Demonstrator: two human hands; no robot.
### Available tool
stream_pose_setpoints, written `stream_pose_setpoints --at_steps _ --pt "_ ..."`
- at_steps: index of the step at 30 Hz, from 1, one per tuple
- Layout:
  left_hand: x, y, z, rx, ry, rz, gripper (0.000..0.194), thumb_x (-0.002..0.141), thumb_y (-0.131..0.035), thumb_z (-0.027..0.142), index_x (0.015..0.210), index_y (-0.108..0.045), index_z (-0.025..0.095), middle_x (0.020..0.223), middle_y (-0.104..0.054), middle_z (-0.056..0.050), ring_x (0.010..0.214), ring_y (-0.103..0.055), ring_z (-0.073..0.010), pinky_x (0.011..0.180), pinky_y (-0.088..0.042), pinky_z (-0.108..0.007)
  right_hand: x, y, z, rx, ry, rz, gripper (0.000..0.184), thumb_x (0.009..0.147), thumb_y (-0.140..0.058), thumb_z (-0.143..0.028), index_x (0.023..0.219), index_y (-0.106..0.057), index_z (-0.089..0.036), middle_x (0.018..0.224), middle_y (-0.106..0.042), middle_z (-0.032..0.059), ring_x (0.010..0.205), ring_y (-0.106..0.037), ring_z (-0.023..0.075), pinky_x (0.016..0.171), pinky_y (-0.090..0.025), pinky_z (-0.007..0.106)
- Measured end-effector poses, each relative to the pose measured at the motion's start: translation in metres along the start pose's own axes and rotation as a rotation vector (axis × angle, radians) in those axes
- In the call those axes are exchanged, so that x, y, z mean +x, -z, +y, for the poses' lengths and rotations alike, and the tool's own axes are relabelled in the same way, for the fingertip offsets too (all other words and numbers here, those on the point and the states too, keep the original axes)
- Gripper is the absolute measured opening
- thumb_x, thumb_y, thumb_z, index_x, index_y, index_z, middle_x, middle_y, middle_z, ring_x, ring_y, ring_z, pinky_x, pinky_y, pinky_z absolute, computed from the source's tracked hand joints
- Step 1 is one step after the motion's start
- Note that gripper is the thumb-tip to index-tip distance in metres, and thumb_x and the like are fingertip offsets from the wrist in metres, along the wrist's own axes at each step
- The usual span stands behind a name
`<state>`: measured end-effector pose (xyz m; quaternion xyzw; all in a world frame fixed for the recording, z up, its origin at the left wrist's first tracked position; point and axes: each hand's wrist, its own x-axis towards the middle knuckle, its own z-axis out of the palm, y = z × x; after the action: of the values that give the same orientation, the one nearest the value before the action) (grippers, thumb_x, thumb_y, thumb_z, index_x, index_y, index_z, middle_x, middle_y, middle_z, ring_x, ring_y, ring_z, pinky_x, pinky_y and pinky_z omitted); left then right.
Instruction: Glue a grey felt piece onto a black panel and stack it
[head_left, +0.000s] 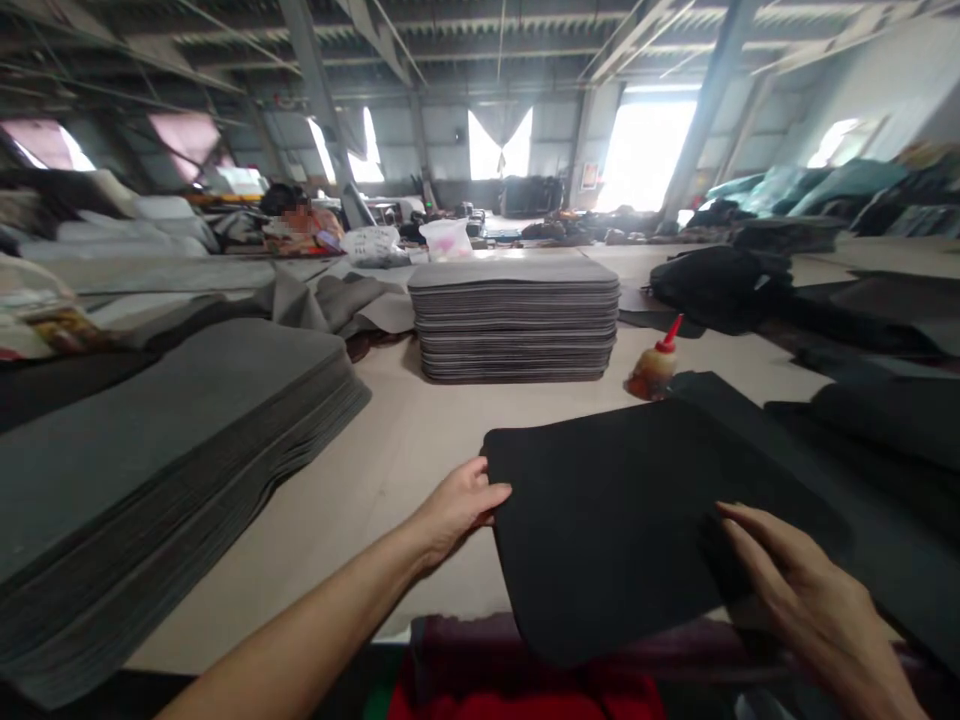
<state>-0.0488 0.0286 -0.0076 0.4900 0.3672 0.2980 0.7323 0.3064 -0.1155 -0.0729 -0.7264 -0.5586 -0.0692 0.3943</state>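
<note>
A black rounded-corner sheet [615, 520] lies tilted at the near side of the table, its front corner hanging over the edge. My left hand [465, 505] pinches its left edge, thumb on top and the other fingers partly hidden at the edge. Over the sheet's right part is my right hand [795, 575], fingers stretched out and somewhat blurred, with a dark shadow under them; whether it touches the surface I cannot tell. Straight ahead stands a neat stack of grey sheets [517, 335]. A glue-like bottle with a red nozzle [655, 368] rests just beyond the black sheet.
A long pile of larger grey sheets [187, 420] fills the left of the table [375, 480]. Dark material [900, 420] covers the right side, with a black bundle [720, 285] farther back. Another person [300, 220] is at the far left, beyond white plastic bags [371, 245].
</note>
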Motion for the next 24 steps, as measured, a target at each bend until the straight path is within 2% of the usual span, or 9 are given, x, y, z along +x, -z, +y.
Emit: stream_pose_setpoints --at_steps 2,5,7,10,13,16,19,21,24 --pt "0.001 -0.005 0.001 0.029 -0.032 0.018 0.052 0.069 -0.076 0.024 0.118 -0.06 0.015 0.098 -0.073 -0.011 0.077 -0.07 -0.0213 0.066 -0.053 -0.028 -0.008 -0.006 -0.003 -0.018 0.078 -0.017 0.054 0.095 -0.044 -0.068 0.105 -0.072 -0.022 0.11 -0.071 0.0115 0.101 -0.068 0.0359 0.091 -0.056 0.057" --pt "0.005 0.002 0.008 0.073 -0.086 0.102 0.055 0.065 -0.07 0.022 0.118 -0.059 0.014 0.095 -0.073 -0.01 0.077 -0.07 -0.0229 0.068 -0.054 -0.031 -0.016 -0.014 -0.033 0.005 0.229 -0.098 0.045 0.101 -0.044 -0.057 0.106 -0.072 -0.022 0.114 -0.07 0.0091 0.106 -0.066 0.0337 0.091 -0.057 0.056" --pt "0.01 0.019 0.015 0.131 -0.128 0.195 0.053 0.066 -0.067 0.025 0.116 -0.057 0.014 0.097 -0.072 -0.009 0.083 -0.07 -0.0235 0.075 -0.054 -0.033 -0.018 -0.018 -0.06 0.063 0.307 -0.177 0.037 0.104 -0.045 -0.05 0.112 -0.071 -0.025 0.119 -0.069 0.006 0.108 -0.066 0.0298 0.091 -0.058 0.051" --pt "0.017 0.056 0.025 0.282 -0.164 0.378 0.052 0.069 -0.064 0.03 0.117 -0.055 0.015 0.098 -0.07 -0.009 0.084 -0.069 -0.0239 0.078 -0.055 -0.036 -0.017 -0.023 -0.087 0.16 0.368 -0.264 0.031 0.106 -0.046 -0.043 0.119 -0.069 -0.027 0.123 -0.068 0.0034 0.113 -0.064 0.0253 0.095 -0.058 0.044" --pt "0.016 0.088 0.029 0.494 -0.208 0.611 0.06 0.068 -0.065 0.033 0.123 -0.049 0.013 0.11 -0.064 -0.015 0.097 -0.066 -0.0296 0.09 -0.053 -0.046 -0.011 -0.032 -0.087 0.142 0.343 -0.178 0.032 0.105 -0.046 -0.042 0.117 -0.069 -0.024 0.122 -0.068 0.0062 0.115 -0.062 0.0287 0.098 -0.055 0.05" --pt "0.005 0.096 0.024 0.703 -0.297 0.718 0.059 0.069 -0.068 0.035 0.121 -0.053 0.012 0.128 -0.053 -0.02 0.122 -0.054 -0.0369 0.11 -0.039 -0.056 -0.004 -0.044 -0.075 0.06 0.308 -0.125 0.036 0.103 -0.045 -0.043 0.11 -0.071 -0.02 0.12 -0.068 0.0102 0.113 -0.062 0.033 0.098 -0.052 0.055" --pt "-0.006 0.08 0.012 0.858 -0.405 0.613 0.047 0.071 -0.07 0.034 0.114 -0.062 0.018 0.133 -0.054 -0.014 0.134 -0.044 -0.0353 0.121 -0.027 -0.054 -0.003 -0.051 -0.063 -0.031 0.32 -0.155 0.037 0.102 -0.042 -0.04 0.113 -0.071 -0.02 0.128 -0.065 0.0098 0.118 -0.059 0.0334 0.102 -0.048 0.055" --pt "-0.013 0.059 0.005 0.996 -0.471 0.449 0.044 0.077 -0.069 0.034 0.119 -0.063 0.022 0.14 -0.054 -0.011 0.141 -0.037 -0.0341 0.122 -0.025 -0.055 -0.006 -0.051 -0.057 -0.085 0.352 -0.171 0.039 0.101 -0.04 -0.039 0.12 -0.069 -0.021 0.134 -0.062 0.0086 0.121 -0.058 0.0334 0.102 -0.047 0.056" --pt "-0.026 0.02 0.006 1.205 -0.463 0.139 0.058 0.085 -0.069 0.041 0.137 -0.054 0.023 0.153 -0.044 -0.013 0.148 -0.028 -0.0372 0.122 -0.025 -0.06 -0.009 -0.059 -0.051 -0.009 0.427 -0.111 0.038 0.099 -0.042 -0.042 0.122 -0.069 -0.03 0.132 -0.063 0.0072 0.115 -0.061 0.035 0.096 -0.048 0.06"
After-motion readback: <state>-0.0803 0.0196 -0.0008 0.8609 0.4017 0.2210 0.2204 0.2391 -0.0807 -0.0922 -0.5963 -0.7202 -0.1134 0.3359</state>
